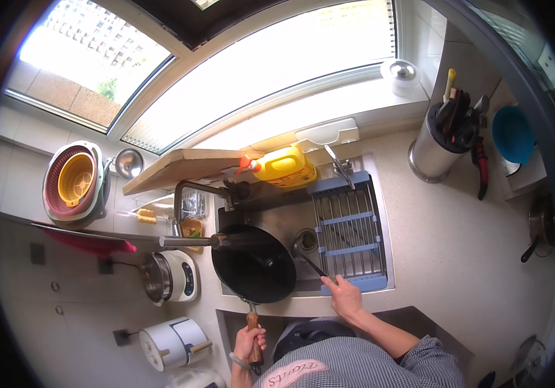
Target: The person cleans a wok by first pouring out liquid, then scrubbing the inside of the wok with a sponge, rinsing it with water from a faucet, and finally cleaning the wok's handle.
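Note:
My left hand (250, 342) is closed around the wooden handle of a black wok (254, 264), which is over the left part of the steel sink (282, 213), its inside facing up. My right hand (346, 297) grips a dark-handled ladle (309, 259), its bowl low in the sink near the drain, just right of the wok's rim. A faucet (177, 208) with a bent spout stands at the sink's left, partly in line with the wok's edge. A blue and metal draining rack (350, 233) spans the sink's right side.
Behind the sink are a yellow jug (285, 167) and a wooden board (185, 165). A utensil holder (437, 150) with knives stands at the right. On the left are colanders (76, 182), an electric pot (173, 276) and a white appliance (173, 343).

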{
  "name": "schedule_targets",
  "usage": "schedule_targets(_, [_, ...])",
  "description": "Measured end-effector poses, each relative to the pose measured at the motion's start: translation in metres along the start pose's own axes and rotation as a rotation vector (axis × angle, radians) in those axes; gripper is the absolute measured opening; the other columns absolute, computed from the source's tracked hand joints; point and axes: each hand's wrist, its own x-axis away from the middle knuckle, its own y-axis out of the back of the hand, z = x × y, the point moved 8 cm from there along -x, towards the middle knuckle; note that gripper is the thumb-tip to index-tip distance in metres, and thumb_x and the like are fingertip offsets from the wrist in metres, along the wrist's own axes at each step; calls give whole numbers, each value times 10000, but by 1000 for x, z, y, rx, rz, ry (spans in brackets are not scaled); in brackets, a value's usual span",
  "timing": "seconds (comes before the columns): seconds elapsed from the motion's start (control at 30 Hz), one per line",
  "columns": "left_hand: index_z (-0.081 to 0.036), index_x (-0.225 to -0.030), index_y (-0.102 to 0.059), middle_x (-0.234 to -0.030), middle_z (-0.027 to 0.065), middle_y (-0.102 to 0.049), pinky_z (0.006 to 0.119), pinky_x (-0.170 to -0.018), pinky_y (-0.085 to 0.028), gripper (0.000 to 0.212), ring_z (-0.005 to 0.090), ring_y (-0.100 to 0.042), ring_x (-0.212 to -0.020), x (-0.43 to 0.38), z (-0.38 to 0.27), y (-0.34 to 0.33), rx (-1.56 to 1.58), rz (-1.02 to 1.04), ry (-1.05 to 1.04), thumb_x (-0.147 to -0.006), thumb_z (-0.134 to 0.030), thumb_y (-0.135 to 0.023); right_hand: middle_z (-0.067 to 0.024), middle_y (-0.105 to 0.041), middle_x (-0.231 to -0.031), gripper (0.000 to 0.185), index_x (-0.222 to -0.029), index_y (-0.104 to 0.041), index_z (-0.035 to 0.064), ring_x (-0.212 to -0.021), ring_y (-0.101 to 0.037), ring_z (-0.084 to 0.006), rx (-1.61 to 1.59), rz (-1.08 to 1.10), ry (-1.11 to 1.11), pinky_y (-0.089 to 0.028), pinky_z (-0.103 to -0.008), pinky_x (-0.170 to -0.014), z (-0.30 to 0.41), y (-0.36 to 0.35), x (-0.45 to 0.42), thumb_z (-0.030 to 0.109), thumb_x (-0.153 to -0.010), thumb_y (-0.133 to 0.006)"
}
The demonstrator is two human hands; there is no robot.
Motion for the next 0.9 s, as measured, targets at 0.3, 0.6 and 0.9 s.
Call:
schedule_targets(0.3, [-73, -833, -441, -638, -42, -400, 214, -478, -365, 85, 40, -390, -499, -85, 9, 48, 196, 372, 212, -870, -66, -517, -90, -563, -691, 443, -1258, -552, 102, -633, -607, -225, -590, -305, -207, -468, -352, -537, -20, -22, 18, 90, -819, -617])
schedule_targets(0.6, [-85, -870, -443, -651, -56, -374, 189, -490, -353, 60, 35, -378, -516, -159, 12, 122, 12, 634, 338, -878, -68, -501, -18, -504, -699, 195, -1086, -511, 35, -479, -359, -32, -1791, 66, -834, -289, -182, -409, 53, -108, 30, 131, -920, -542])
schedule_targets(0.9, [-106, -940, -706, -909, 137, -690, 395, -771, -508, 509, 307, -657, -858, -179, -91, 174, -1738, 190, -441, -819, -564, -519, -59, -506, -737, 113, -941, -469, 39, -463, -360, -42, -2092, 15, -875, -310, -180, -401, 133, -166, 13, 146, -934, -504])
